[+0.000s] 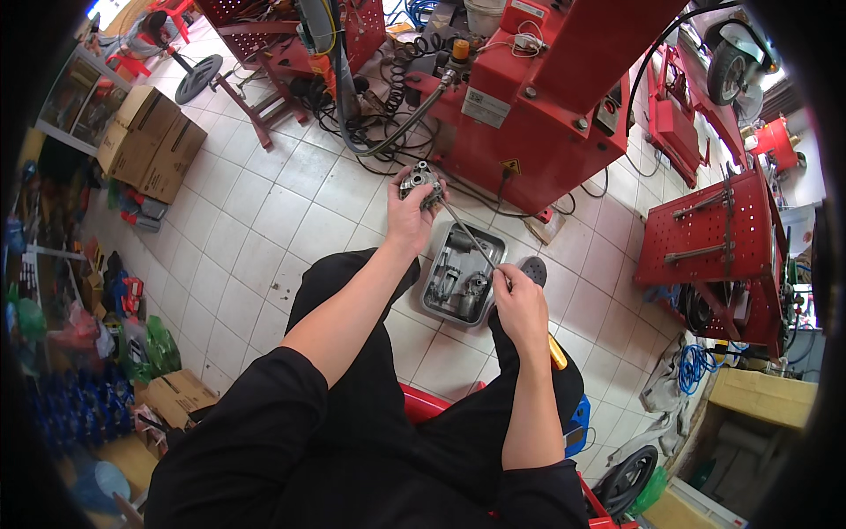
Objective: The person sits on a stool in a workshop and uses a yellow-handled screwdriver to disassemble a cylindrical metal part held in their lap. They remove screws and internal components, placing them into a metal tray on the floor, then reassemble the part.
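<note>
My left hand point(412, 212) is closed around a small metal engine casting point(421, 183), silver-grey with round openings, held up in front of my knees. My right hand point(520, 301) grips a long thin metal rod tool point(471, 236), whose far end reaches the casting's lower right side. A yellow handle point(557, 351) shows past my right wrist, in line with the rod; whether they join is hidden. Below my hands a grey rectangular tray point(426, 298) stands on the floor between my feet, with several metal parts point(451, 280) lying in it.
A large red machine point(529, 145) stands ahead, with hoses and cables point(397, 145) on the tiles beside it. Right of me is a red perforated cart point(705, 229). Cardboard boxes point(154, 145) are stacked at the left. A blue device point(577, 425) sits near my right leg.
</note>
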{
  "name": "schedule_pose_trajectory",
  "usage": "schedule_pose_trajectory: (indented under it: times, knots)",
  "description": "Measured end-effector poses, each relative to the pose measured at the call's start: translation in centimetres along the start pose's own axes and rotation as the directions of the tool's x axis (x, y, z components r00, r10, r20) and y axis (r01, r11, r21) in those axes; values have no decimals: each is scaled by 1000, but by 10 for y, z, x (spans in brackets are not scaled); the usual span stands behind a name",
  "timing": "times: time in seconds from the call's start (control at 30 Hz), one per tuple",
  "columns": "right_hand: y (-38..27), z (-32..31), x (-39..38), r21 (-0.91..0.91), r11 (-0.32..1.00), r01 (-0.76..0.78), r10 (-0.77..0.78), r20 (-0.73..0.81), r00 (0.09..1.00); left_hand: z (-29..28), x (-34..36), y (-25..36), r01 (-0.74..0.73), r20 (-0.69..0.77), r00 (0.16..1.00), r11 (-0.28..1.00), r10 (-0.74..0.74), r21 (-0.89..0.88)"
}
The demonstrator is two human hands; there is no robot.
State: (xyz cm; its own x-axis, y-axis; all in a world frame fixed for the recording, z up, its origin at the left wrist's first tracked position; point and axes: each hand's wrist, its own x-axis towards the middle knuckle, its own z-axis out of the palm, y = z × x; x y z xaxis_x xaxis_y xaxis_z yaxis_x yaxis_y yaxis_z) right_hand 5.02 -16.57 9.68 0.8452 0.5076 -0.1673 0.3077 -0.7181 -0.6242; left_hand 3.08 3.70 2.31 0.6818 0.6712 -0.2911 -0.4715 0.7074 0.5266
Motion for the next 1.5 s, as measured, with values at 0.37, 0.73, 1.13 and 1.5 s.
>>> schedule_pose_trajectory:
  times: [0.37, 0.73, 1.13, 1.5]
  knots:
    - [11, 16, -3, -123, 980, 155, -175, -172, 969, -6, 6, -3, -90, 14, 996, 992, 89, 86]
    - [-6, 16, -10, -32, 999, 34, -37, -75, 996, -7, 8, -1, -103, 34, 994, 990, 100, 96]
    - [31, 25, -2, 326, 924, -199, 87, 327, 941, 1, -1, 0, -13, 102, 995, 992, 0, 125]
    - [44, -44, -66, -418, 908, -18, 270, 555, 787, 4, -6, -4, 43, 111, 992, 996, -52, 77]
